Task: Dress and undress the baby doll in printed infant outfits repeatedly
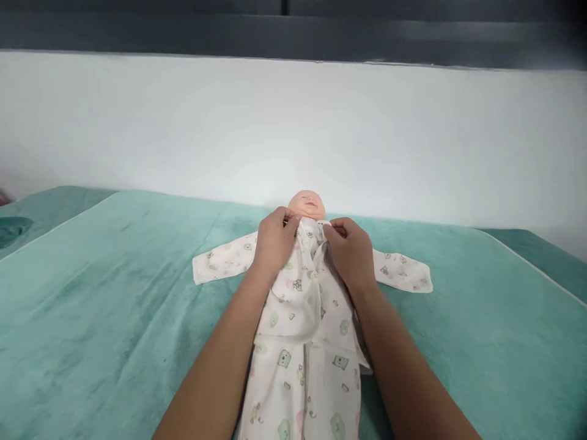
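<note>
A baby doll (308, 204) lies on its back, its head toward the wall. It is dressed in a white printed baby shirt (293, 308) with the sleeves spread out to both sides. Matching printed pants (279, 391) cover its legs and run out of the bottom of the view. My left hand (275, 239) pinches the shirt's collar on the left, just below the doll's chin. On the right side of the neckline, my right hand (349, 247) has its fingers closed on the collar edge. A button (314, 275) shows on the overlapping front.
A green blanket (114, 305) spreads beneath the doll, over a darker green cover (541, 253) at the sides. Behind it rises a white wall (183, 122), with a dark panel (413, 36) above.
</note>
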A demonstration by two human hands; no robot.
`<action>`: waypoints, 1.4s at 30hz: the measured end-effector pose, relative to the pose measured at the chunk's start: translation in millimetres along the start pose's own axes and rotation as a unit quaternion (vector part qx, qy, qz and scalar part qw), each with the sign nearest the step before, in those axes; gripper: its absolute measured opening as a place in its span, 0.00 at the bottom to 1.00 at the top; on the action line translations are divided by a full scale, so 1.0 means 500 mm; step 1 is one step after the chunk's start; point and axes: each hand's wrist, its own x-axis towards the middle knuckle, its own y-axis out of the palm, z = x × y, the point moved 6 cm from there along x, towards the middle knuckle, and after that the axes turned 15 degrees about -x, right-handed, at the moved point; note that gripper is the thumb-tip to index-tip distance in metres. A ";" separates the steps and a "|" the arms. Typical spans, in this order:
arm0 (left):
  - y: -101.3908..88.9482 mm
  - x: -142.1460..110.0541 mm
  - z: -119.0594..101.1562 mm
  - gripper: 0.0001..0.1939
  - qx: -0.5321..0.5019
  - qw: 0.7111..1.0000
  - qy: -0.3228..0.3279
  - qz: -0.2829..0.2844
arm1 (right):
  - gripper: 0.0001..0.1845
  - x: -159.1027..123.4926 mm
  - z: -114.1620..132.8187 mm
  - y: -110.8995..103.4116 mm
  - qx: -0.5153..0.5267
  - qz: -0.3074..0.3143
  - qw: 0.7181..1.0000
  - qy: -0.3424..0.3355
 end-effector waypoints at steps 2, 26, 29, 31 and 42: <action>0.000 0.003 0.003 0.09 -0.060 0.998 -0.016 -0.004 | 0.08 0.002 0.009 -0.002 0.051 -0.009 0.999 0.004; 0.031 -0.005 0.028 0.02 -0.217 0.967 -0.117 0.067 | 0.08 0.000 0.004 0.021 0.103 0.026 0.993 -0.051; 0.031 -0.006 0.030 0.03 -0.244 0.959 -0.129 0.069 | 0.09 0.001 0.003 0.024 0.108 0.033 0.992 -0.048; 0.030 -0.005 0.031 0.03 -0.251 0.956 -0.135 0.068 | 0.09 0.001 0.002 0.026 0.108 0.040 0.993 -0.042; 0.032 -0.002 0.025 0.07 -0.125 0.988 -0.072 0.062 | 0.09 -0.006 0.023 0.027 0.082 0.107 0.990 -0.051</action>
